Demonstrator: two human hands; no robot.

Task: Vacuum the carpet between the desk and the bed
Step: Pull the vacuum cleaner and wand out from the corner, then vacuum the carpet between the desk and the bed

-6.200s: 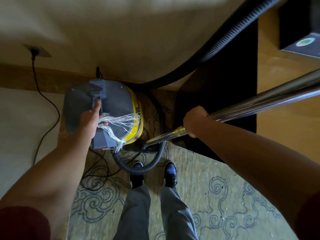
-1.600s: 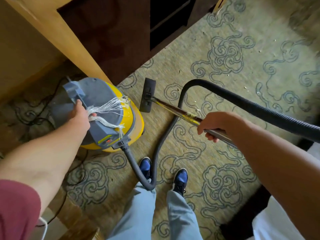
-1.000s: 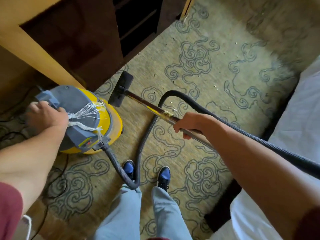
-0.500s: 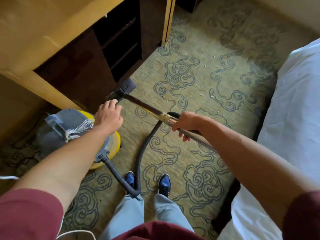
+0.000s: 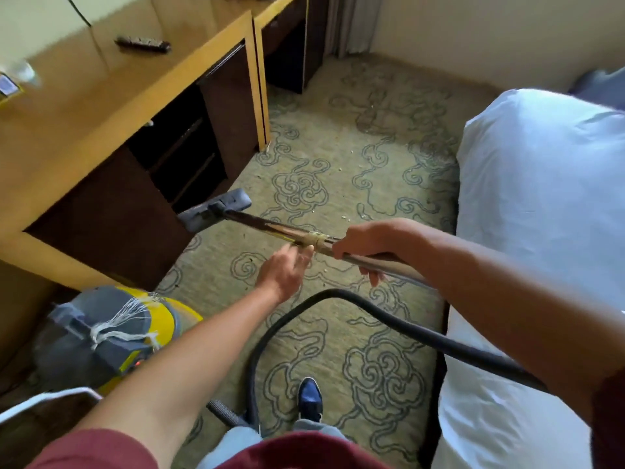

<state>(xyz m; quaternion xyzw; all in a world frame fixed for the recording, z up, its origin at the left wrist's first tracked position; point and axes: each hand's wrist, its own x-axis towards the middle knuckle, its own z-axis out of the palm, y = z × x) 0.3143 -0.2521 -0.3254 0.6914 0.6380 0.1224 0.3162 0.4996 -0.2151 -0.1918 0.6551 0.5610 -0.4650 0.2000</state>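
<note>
The chrome metal vacuum wand (image 5: 280,230) is gripped by the right hand (image 5: 368,243), closed around it above a taped joint. Its dark grey floor nozzle (image 5: 216,211) sits on the green swirl-patterned carpet (image 5: 338,157), just beside the wooden desk (image 5: 101,110). The left hand (image 5: 285,270) is held open, fingertips at the wand. The yellow-and-grey canister (image 5: 111,336) stands at the left; the white bed (image 5: 541,214) lies opposite.
</note>
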